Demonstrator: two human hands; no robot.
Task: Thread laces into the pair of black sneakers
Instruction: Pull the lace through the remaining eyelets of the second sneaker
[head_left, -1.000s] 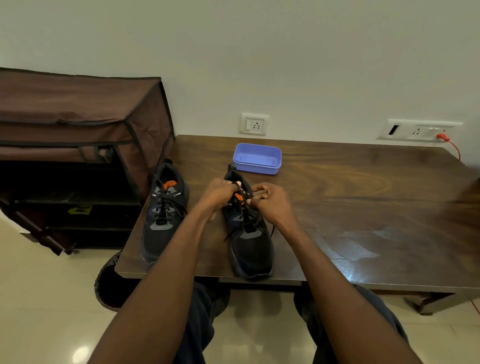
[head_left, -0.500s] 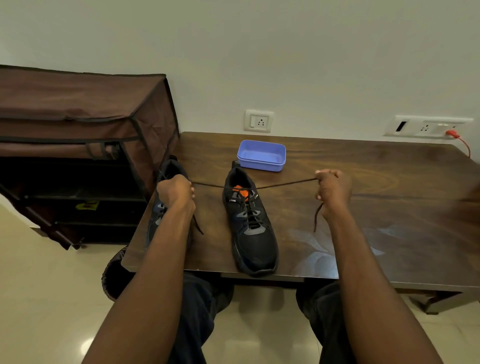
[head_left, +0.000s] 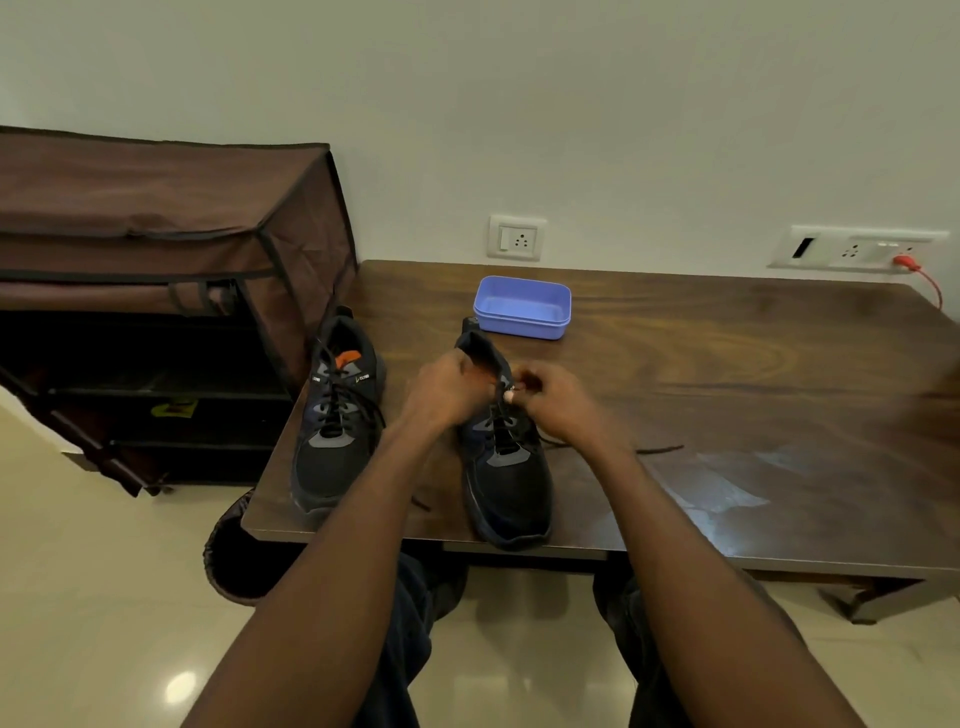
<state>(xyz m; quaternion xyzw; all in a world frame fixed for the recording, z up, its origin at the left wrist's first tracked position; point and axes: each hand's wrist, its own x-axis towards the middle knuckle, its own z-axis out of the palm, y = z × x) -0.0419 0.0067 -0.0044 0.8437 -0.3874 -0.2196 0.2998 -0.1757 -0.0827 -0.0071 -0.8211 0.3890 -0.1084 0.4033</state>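
Two black sneakers stand on the dark wooden table (head_left: 727, 374), toes toward me. The left sneaker (head_left: 335, 421) is laced, with an orange tongue tab. Over the upper eyelets of the right sneaker (head_left: 506, 467) both my hands meet. My left hand (head_left: 447, 389) grips the shoe's collar and tongue. My right hand (head_left: 550, 397) pinches the dark lace at the eyelets. One loose lace end (head_left: 660, 449) trails right across the table; another short end lies near the front edge by my left forearm.
A blue plastic tray (head_left: 522, 306) sits behind the right sneaker. A brown fabric shoe rack (head_left: 156, 270) stands left of the table. Wall sockets (head_left: 517, 239) and a red cable (head_left: 927, 278) are at the back. A dark bin (head_left: 234, 556) stands below the table's left corner.
Half a second ago my hands were spread wide, pulling the lace taut sideways. Both have come back together over the right sneaker, and the lace ends now lie slack on the table.
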